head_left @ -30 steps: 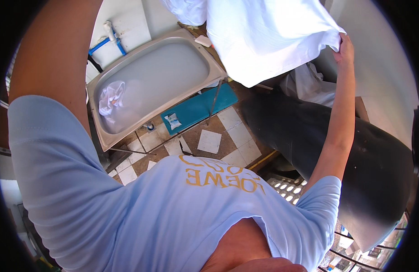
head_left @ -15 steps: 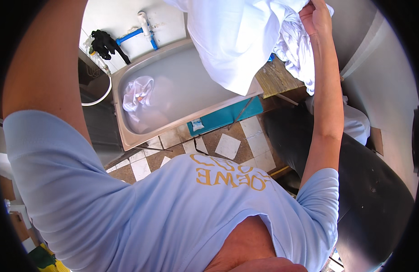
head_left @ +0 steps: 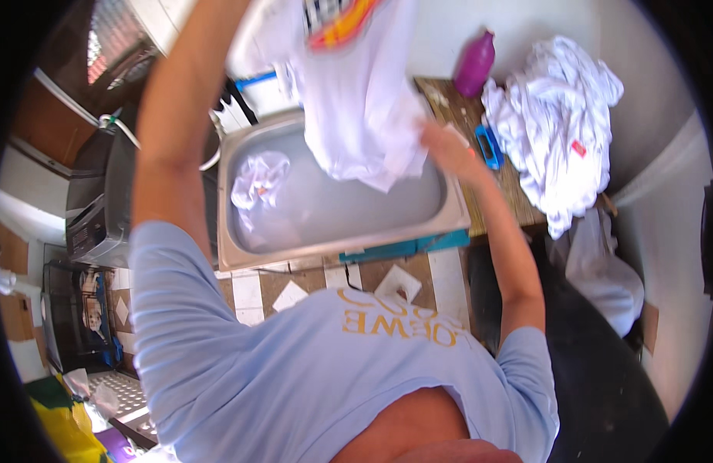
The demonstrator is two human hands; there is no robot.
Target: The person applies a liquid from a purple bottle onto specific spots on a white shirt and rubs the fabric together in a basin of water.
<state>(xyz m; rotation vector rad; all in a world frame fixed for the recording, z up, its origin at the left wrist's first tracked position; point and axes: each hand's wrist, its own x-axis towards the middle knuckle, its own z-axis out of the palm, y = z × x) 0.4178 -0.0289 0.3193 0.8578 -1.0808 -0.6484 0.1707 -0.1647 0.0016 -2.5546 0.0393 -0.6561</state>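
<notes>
A white garment (head_left: 356,116) with a colourful print hangs over the basin. My left arm rises past the top edge of the picture beside it, so my left hand is hidden. At the garment's right edge is my right hand (head_left: 451,154), its fingers smeared by motion; whether they grip the cloth I cannot tell. Below the garment, the metal basin (head_left: 341,257) holds cloudy water. A small crumpled white cloth (head_left: 261,179) lies partly sunk at the basin's left end.
On the wooden board (head_left: 518,202) to the right lie a heap of white clothes (head_left: 561,116) and a blue object (head_left: 489,147). A purple bottle (head_left: 475,65) stands behind them. A dark machine (head_left: 102,204) is left of the basin; a grey-white cloth (head_left: 603,270) hangs at right.
My right hand has come down and left, from the white cloth at the upper right to the hanging garment's edge. The printed design, purple bottle and whole heap now show.
</notes>
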